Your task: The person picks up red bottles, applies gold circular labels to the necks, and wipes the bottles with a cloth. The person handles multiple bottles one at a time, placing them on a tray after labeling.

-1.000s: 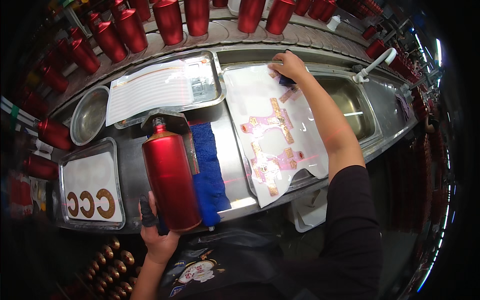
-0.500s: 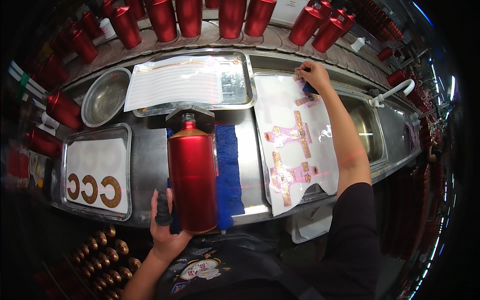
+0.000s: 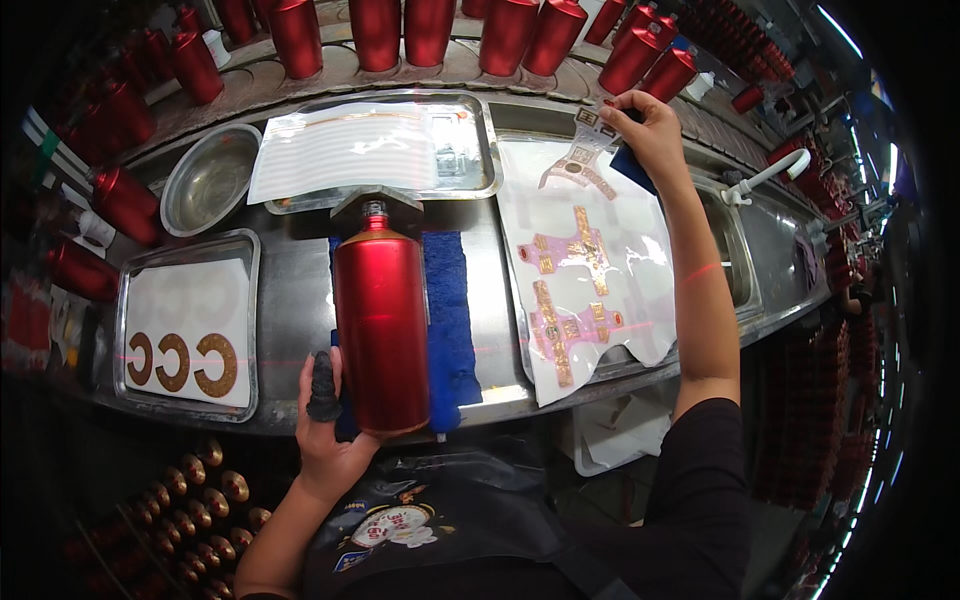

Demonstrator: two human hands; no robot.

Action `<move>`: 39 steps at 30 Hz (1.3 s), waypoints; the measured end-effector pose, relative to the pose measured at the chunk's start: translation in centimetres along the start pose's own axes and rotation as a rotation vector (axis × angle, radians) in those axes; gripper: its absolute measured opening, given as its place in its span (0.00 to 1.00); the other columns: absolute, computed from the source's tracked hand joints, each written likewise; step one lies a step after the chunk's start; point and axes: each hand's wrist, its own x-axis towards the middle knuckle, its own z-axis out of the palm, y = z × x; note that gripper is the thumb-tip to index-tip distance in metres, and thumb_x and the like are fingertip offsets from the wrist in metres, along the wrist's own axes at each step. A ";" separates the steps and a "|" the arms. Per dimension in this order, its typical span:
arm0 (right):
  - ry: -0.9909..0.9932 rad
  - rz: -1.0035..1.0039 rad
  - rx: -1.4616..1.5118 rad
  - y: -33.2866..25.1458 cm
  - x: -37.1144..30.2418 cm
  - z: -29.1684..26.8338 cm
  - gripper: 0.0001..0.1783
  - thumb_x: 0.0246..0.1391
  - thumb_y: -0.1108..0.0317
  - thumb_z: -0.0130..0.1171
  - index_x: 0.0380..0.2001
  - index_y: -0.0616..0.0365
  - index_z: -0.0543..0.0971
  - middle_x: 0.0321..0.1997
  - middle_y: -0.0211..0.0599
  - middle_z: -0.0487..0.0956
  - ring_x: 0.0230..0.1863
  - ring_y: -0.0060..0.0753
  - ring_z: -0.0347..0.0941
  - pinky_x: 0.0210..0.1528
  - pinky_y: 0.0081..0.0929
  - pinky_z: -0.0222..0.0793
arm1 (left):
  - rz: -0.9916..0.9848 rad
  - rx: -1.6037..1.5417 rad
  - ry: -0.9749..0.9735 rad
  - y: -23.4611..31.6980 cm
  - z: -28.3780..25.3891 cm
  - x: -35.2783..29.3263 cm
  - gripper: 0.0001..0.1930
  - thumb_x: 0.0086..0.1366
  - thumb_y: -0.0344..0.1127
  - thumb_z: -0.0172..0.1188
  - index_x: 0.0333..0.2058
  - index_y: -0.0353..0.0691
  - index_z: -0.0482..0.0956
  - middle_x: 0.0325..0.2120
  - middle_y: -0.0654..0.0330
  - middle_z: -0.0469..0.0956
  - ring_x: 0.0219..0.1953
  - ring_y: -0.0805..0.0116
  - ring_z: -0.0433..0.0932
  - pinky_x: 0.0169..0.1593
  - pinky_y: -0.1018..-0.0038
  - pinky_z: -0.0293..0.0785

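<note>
A glossy red bottle (image 3: pixel 382 335) lies with its neck against a grey metal rest (image 3: pixel 350 212), over a blue cloth (image 3: pixel 450 320). My left hand (image 3: pixel 328 440) is at its lower left, open, fingers stretched alongside and thumb by the base; a black sleeve covers one finger. At the far right, my right hand (image 3: pixel 648 130) pinches the top of a clear decal (image 3: pixel 582 165) with gold and brown patterns, its upper part raised off a white sheet (image 3: pixel 640 260). A dark blue flat piece (image 3: pixel 631 170) shows under that hand; its hold is unclear. Two more pink-and-gold decals (image 3: pixel 570 250) lie nearer.
A tray (image 3: pixel 252 300) at left carries gold C-shaped decals (image 3: pixel 172 362). Behind are a metal bowl (image 3: pixel 210 180) and a tray (image 3: pixel 487 150) with white sheets. A sink (image 3: pixel 735 255) with a white tap (image 3: pixel 770 178) is at right. Red bottles (image 3: pixel 430 30) line a conveyor (image 3: pixel 340 82) beyond.
My right hand has lifted the decal's upper part off the sheet and moved slightly to the right. The left hand stays by the bottle. Bottles on the conveyor have shifted, and the view has moved slightly.
</note>
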 end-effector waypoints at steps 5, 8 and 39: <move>-0.131 0.324 -0.144 7.8 1.2 2.6 0.08 0.54 0.70 0.71 0.32 0.63 0.82 0.28 0.26 0.81 0.30 0.16 0.75 0.35 0.17 0.70 | 0.053 0.030 0.016 0.5 -0.3 0.4 0.45 0.54 0.37 0.77 0.66 0.29 0.64 0.67 0.42 0.67 0.65 0.39 0.70 0.72 0.42 0.51; -0.113 0.366 -0.283 12.2 0.6 4.2 0.08 0.52 0.69 0.71 0.29 0.63 0.83 0.25 0.29 0.82 0.27 0.17 0.75 0.33 0.19 0.70 | 0.081 0.043 0.048 0.9 -0.5 0.7 0.45 0.53 0.36 0.77 0.67 0.31 0.64 0.66 0.43 0.68 0.64 0.40 0.70 0.71 0.41 0.51; -0.450 -0.123 0.641 -25.4 -12.8 6.3 0.09 0.56 0.77 0.69 0.40 0.64 0.82 0.37 0.36 0.84 0.40 0.24 0.84 0.45 0.20 0.82 | -0.009 -0.478 -0.052 8.2 -4.8 6.3 0.36 0.60 0.29 0.71 0.65 0.38 0.65 0.42 0.56 0.81 0.42 0.70 0.81 0.48 0.72 0.77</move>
